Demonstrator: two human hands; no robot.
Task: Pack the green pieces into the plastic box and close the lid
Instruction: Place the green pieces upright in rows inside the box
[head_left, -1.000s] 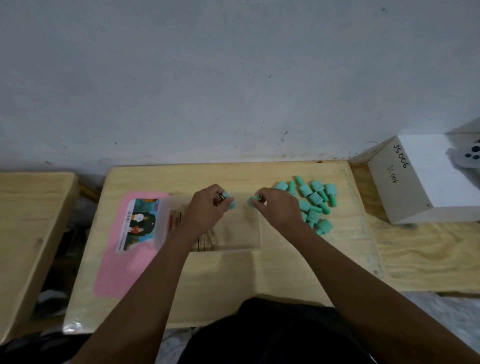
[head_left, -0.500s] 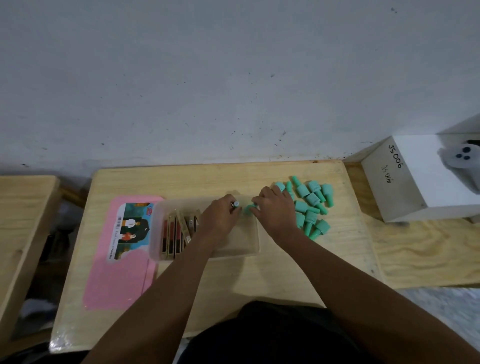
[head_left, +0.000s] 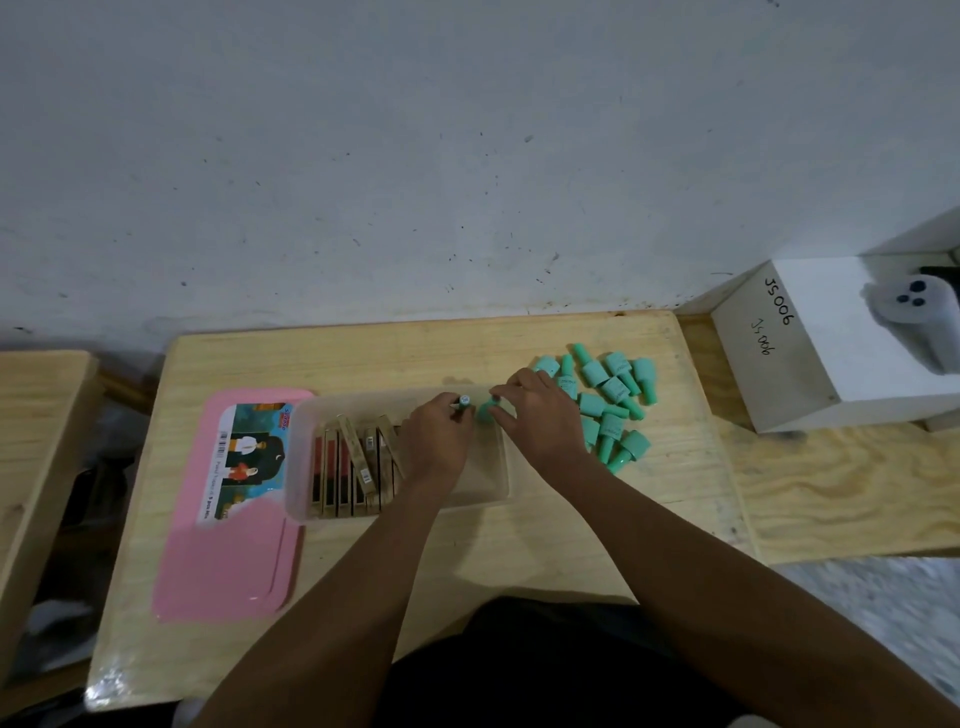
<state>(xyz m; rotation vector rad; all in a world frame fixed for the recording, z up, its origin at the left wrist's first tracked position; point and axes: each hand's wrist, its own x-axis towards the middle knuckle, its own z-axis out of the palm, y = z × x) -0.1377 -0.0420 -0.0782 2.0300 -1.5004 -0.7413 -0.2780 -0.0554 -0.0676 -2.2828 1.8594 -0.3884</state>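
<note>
A clear plastic box sits mid-table, with several flat brown and red packs standing in its left half. My left hand is inside the box at its far wall, fingers closed on one green piece. My right hand reaches over the box's far right corner and pinches another green piece. A pile of several green bottle-shaped pieces lies on the table right of the box. The pink lid lies flat to the left of the box.
The wooden table ends at a grey wall behind. A white box marked JS006 stands at the right on a lower plywood board. Another wooden table is at the left.
Both hands, each with a green piece, have gone down from above the box to its far wall. The view has shifted so the table sits further right.
</note>
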